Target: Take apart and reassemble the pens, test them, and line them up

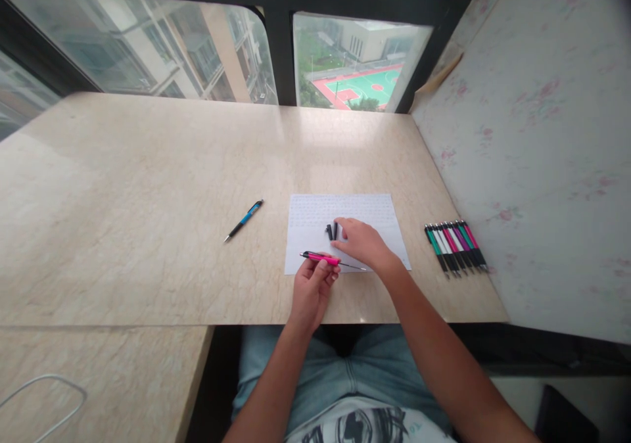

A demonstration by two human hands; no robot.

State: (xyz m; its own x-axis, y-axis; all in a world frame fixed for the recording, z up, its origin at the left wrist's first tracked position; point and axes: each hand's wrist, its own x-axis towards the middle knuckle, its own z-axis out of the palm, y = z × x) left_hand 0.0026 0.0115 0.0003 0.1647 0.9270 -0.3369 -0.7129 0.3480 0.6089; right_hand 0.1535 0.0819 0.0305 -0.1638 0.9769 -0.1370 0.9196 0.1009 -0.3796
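My left hand point(313, 285) pinches a pink ballpoint pen barrel point(323, 258) near the table's front edge. The barrel's front section is off, and a thin refill point(352, 267) sticks out of it to the right. Over the lined paper point(308, 233), my right hand point(362, 240) has its thumb and forefinger at the two ends of a black pen grip point(336, 231). Just left of that grip lies another small black pen part point(329, 233), with a little piece beside it too small to name.
A blue and black pen point(244, 221) lies left of the paper. To the right, several pens point(454, 247) in green, white, pink and purple lie in a row near the papered wall point(537, 167). Windows point(362, 62) border the marble-look tabletop's point(162, 200) far edge. A white cable point(59, 378) rests lower left.
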